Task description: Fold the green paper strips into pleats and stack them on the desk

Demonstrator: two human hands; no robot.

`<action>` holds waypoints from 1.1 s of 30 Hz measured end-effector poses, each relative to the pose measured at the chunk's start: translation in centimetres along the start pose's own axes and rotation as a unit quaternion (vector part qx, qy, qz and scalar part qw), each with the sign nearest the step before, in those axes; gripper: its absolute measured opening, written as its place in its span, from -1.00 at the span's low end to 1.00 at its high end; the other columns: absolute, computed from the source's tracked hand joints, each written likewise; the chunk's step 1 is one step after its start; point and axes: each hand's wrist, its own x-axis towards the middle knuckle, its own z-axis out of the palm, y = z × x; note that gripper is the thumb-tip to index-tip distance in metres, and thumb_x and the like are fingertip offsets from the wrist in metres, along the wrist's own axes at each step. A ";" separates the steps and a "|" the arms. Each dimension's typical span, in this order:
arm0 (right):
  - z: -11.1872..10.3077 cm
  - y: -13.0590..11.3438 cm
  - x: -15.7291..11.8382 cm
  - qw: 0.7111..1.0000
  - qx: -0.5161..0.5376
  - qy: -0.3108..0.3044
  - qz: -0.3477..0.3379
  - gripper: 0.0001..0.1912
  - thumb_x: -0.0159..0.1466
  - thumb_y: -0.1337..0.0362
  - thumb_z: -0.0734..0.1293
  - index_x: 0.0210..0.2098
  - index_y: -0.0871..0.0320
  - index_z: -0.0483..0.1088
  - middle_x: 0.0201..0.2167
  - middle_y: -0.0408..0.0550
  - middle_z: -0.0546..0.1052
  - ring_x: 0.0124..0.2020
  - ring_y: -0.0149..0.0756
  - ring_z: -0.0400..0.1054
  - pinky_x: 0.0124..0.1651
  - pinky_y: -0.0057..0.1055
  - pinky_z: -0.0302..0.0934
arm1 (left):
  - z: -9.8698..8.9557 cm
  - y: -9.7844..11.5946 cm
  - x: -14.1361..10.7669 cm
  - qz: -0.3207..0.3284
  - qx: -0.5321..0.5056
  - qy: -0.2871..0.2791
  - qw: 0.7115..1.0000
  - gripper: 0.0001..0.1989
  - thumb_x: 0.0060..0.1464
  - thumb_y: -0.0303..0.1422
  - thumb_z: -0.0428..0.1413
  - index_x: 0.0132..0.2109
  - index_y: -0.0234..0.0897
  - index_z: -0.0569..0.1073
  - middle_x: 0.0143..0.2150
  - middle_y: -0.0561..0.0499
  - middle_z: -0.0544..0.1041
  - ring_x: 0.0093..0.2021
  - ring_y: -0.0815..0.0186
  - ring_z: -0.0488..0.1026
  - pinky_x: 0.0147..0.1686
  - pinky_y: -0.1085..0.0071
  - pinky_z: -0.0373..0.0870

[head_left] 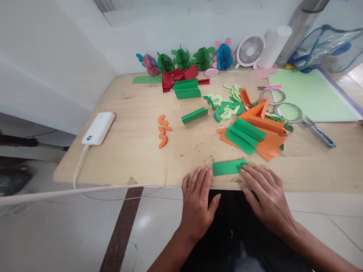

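Note:
A folded green paper strip [228, 168] lies flat near the front edge of the wooden table. My right hand [265, 192] is at its right end, fingers stretched out, with the fingertips touching the paper. To the left of the strip, my left hand [198, 200] rests on the table edge with its fingers extended and nothing in it. Just beyond is a pleated green paper [245, 135] on top of folded orange papers [273, 141]. A narrow folded green strip [194, 115] and curved orange cutouts [162, 131] lie farther to the left.
Green and pale-green cutouts [227, 109] lie mid-table. Tape rolls [288, 112], a craft knife [319, 131] and pale-green sheets [309, 94] are at right. Honeycomb paper figures [202, 58] and a small fan [251, 50] stand along the wall. A cabled power bank [99, 128] lies left.

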 end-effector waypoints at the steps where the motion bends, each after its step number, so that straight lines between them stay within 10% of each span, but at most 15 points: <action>1: -0.2 0.1 0.6 1.000 0.005 0.003 0.004 -0.63 0.31 0.33 0.26 0.11 0.21 0.32 0.06 0.10 0.48 0.10 -0.07 0.30 0.12 -0.08 0.13 | -0.2 -0.1 0.2 -0.003 -0.011 0.002 1.000 -0.48 0.26 -0.31 -0.02 0.31 -0.38 0.16 0.25 -0.21 0.36 0.31 0.09 0.19 0.28 0.02 0.00; 15: 0.7 0.3 6.6 0.990 0.042 -0.134 0.026 -0.88 0.30 0.27 0.27 -0.37 0.13 0.35 -0.32 -0.03 0.48 -0.24 -0.17 0.30 -0.18 -0.25 0.08 | -1.1 0.2 2.3 -0.134 -0.204 0.073 0.967 -0.66 0.17 -0.34 0.10 0.09 -0.24 0.37 0.03 -0.14 0.50 0.10 0.11 0.38 0.13 0.05 0.29; 26: -1.5 -2.1 5.4 0.939 0.287 -0.103 0.159 -0.88 0.31 0.21 0.24 -0.36 0.06 0.34 -0.20 -0.13 0.56 -0.14 -0.25 0.43 -0.05 -0.20 0.20 | -2.1 1.9 4.6 -0.328 -0.607 0.052 0.722 -0.79 0.07 -0.24 0.20 -0.21 -0.27 0.44 -0.14 -0.09 0.57 -0.14 0.24 0.54 -0.18 0.37 0.49; 33: -1.4 -2.8 4.9 0.922 0.298 -0.084 0.231 -0.86 0.25 0.15 0.27 -0.36 0.04 0.38 -0.26 -0.14 0.58 -0.22 -0.25 0.45 -0.14 -0.25 0.27 | -1.9 2.3 4.8 -0.346 -0.639 0.089 0.681 -0.84 -0.01 -0.31 0.27 -0.35 -0.29 0.47 -0.46 0.08 0.51 -0.42 0.44 0.45 -0.36 0.53 0.44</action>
